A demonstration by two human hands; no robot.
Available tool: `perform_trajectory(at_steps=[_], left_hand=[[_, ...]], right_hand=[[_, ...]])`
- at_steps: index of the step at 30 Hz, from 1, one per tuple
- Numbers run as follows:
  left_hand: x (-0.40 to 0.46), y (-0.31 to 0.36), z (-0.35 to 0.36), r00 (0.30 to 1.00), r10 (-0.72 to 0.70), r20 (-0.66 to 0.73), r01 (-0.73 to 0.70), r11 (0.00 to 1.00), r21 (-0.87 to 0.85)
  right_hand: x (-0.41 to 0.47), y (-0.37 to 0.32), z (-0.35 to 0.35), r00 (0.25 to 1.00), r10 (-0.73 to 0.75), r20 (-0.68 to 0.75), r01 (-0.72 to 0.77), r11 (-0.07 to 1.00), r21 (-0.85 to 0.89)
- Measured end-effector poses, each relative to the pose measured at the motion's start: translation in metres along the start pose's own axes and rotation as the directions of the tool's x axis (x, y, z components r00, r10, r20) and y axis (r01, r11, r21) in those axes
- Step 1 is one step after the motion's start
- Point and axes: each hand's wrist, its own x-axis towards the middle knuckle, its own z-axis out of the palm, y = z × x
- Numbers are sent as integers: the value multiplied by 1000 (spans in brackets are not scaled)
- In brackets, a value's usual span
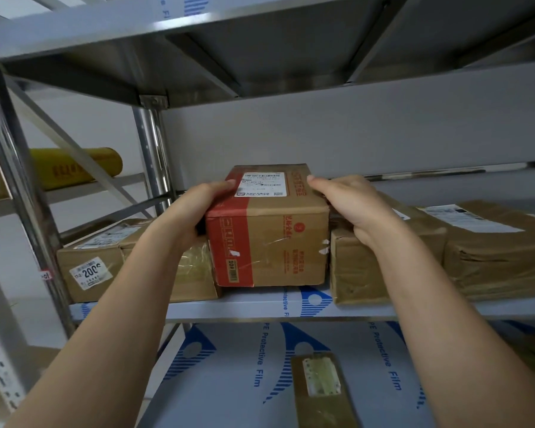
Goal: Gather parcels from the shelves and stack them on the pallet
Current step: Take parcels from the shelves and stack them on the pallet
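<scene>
A brown cardboard parcel with a red band (278,239) and a white label on top stands on the metal shelf (244,307) in front of me. My left hand (198,208) grips its left side, thumb on the top edge. My right hand (349,205) grips its right side, thumb on top and fingers hidden down between this parcel and the one beside it. The pallet is out of view.
A flat taped box (112,261) sits to the left of the held parcel, and two more brown parcels (476,251) lie to the right. A yellow roll (74,168) lies on the neighbouring rack. A slim parcel (318,393) rests on the lower shelf. Another shelf hangs close overhead.
</scene>
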Motion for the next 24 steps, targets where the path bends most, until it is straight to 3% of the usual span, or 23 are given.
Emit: perform_trajectory(at_steps=[6, 9, 12, 18, 24], left_hand=[[-2, -3, 1, 994, 105, -22, -103, 991, 82], [-8, 0, -1, 993, 116, -12, -114, 988, 100], [-15, 3, -5, 993, 121, 2, -121, 989, 83], [-35, 23, -6, 961, 276, 27, -270, 952, -143], [-53, 42, -3, 935, 348, 73, -318, 909, -270]], right_hand=[[-5, -2, 5, 995, -45, 91, 58, 987, -151], [-8, -6, 3, 985, -10, 175, 37, 987, -154], [-11, -7, 2, 982, -67, 176, 93, 985, -143], [-21, -21, 0, 970, -243, 12, 232, 939, 255], [-34, -48, 3, 966, -252, 63, 191, 853, 485]])
